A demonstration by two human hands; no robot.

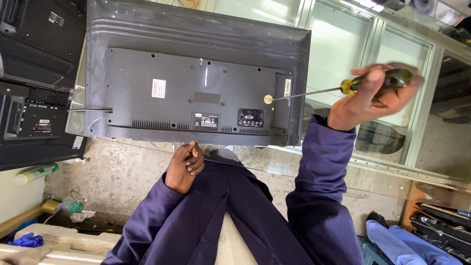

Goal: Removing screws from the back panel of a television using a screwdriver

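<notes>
A flat television lies face down on a glass counter, its dark grey back panel up. My right hand grips a screwdriver with a yellow and dark green handle. Its long shaft points left, and the tip meets the back panel beside a round yellow sticker, near the port cluster. My left hand rests by the near edge of the television with its fingers curled in, holding nothing that I can see. Both arms wear dark blue sleeves.
Other dark televisions are stacked at the left. The glass counter with metal frames extends right. A green and white tube lies at the left, rags and blue cloth below. Black parts sit at lower right.
</notes>
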